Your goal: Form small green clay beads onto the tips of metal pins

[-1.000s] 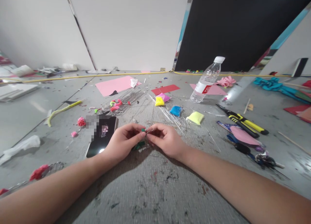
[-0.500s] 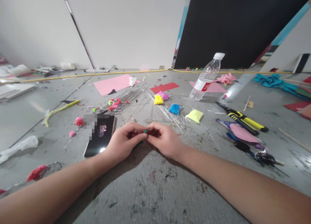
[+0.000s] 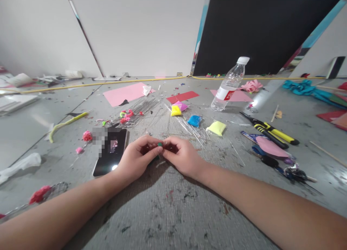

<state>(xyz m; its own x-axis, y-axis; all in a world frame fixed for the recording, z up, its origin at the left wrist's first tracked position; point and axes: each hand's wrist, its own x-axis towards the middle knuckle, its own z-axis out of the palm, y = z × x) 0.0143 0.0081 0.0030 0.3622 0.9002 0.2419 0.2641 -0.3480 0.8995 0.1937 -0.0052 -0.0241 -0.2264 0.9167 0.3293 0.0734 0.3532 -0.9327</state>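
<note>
I see the left hand (image 3: 137,156) pinching a small green piece (image 3: 159,144); the right hand (image 3: 184,156), curled in, meets it, though I cannot tell its grip. Outward from them, a phone (image 3: 112,154) lies at nine o'clock, a yellow packet (image 3: 176,110) at one.

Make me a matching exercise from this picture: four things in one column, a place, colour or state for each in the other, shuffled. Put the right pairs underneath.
Things
1. green piece
2. bottle
3. phone
4. pliers

Places, colours, states
A. lying face up next to the left hand
B. yellow and black
C. at the fingertips, where the left and right hand meet
D. clear, standing on its base

Right pairs: 1-C, 2-D, 3-A, 4-B
</note>
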